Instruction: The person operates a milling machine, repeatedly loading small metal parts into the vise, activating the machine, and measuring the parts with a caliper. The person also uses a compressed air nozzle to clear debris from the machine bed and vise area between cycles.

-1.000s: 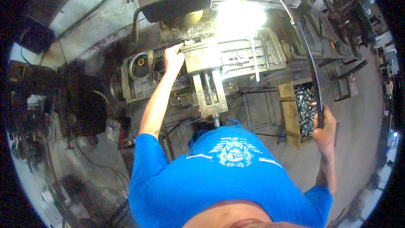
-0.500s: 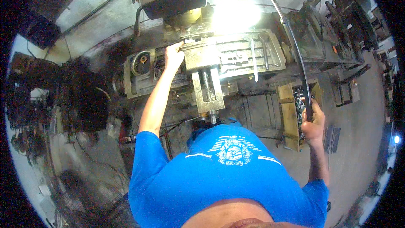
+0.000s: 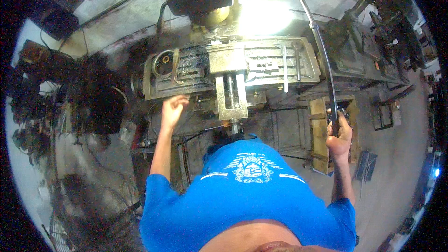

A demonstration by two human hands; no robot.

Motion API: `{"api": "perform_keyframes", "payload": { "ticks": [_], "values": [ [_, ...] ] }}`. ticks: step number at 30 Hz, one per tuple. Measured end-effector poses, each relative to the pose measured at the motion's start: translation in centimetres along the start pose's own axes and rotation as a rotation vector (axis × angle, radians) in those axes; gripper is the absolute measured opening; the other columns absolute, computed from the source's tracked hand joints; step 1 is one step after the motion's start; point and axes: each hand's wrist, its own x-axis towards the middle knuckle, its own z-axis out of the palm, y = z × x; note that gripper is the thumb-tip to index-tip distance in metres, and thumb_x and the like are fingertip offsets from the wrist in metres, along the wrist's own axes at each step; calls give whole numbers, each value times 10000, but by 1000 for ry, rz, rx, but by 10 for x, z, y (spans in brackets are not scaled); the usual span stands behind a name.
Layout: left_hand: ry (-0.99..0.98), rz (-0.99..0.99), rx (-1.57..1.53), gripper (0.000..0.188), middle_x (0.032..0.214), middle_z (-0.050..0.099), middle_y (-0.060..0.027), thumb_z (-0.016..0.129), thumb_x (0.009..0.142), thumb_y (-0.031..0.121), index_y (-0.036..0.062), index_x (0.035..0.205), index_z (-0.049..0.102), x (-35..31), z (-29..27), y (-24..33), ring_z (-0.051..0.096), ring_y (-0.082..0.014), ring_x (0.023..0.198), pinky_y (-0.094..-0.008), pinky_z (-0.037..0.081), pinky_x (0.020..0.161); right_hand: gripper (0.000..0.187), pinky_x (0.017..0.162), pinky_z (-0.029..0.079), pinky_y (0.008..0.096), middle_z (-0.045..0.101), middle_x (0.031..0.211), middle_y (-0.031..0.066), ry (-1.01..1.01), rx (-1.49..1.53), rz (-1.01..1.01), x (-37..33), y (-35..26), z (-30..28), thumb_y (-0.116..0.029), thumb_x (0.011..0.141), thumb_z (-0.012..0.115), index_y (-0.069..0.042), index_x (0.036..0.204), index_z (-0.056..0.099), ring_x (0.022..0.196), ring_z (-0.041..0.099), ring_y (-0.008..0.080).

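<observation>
One long lever [image 3: 328, 70], metallic above and black below, slants down the right side of the machine, its lower end in the right hand [image 3: 339, 137]. Compared with half a second ago, that end appears slightly further left, in front of the wooden crate [image 3: 319, 135]. The right fingers are wrapped around the black part, closed on it with no visible gap. The bigger change is in the left hand [image 3: 173, 109]: earlier it was at the upper left edge of the vise [image 3: 227, 60]; now it is well apart from it, just below the front edge of the machine table [image 3: 309, 58]. Its fingers are partly curled, narrow rather than spread, and whether something small is in them I cannot tell. The vise sits across the middle of the table, with no clear shift. To its right lies a long flat tool [image 3: 285, 70]; at the table's left end is a dark ring with a golden centre [image 3: 165, 59].
</observation>
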Motion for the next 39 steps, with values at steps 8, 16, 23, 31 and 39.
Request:
{"api": "perform_keyframes", "payload": {
  "ticks": [8, 16, 23, 31, 39],
  "values": [
    [-462, -135, 950, 265, 891, 618, -199, 503, 710, 127, 92, 931, 644, -96, 34, -51, 590, -379, 825, -474, 474, 729, 634, 518, 293, 146, 407, 706, -71, -84, 255, 48, 3, 5, 3, -139, 565, 586, -6, 1177, 488, 595, 371, 19],
    [-714, -251, 848, 347, 969, 611, -202, 521, 699, 150, 82, 1020, 638, -152, 56, -100, 588, -357, 893, -433, 468, 796, 786, 509, 282, 143, 417, 689, -61, -66, 333, 66, 9, 16, 12, -328, 518, 712, 9, 1184, 464, 581, 377, 21],
    [-659, -259, 753, 346, 971, 613, -199, 532, 695, 145, 66, 1015, 637, -164, 57, -113, 588, -346, 908, -421, 462, 812, 658, 535, 292, 139, 410, 716, -66, -36, 274, 50, 10, 12, 18, -164, 548, 592, 11, 1173, 488, 600, 372, 21],
    [-616, -251, 777, 319, 942, 618, -195, 534, 705, 138, 86, 999, 648, -159, 53, -99, 596, -333, 886, -410, 467, 792, 669, 520, 277, 140, 407, 706, -59, -52, 310, 6, 16, 23, 23, -166, 544, 588, 43, 1168, 473, 592, 360, 20],
    [-584, -301, 768, 291, 944, 622, -187, 534, 715, 139, 75, 971, 657, -162, 50, -102, 592, -332, 904, -398, 466, 807, 600, 518, 279, 143, 399, 696, -69, -41, 219, 28, 18, 26, 26, -76, 569, 532, 22, 1159, 489, 577, 358, 20]
  ]
}}
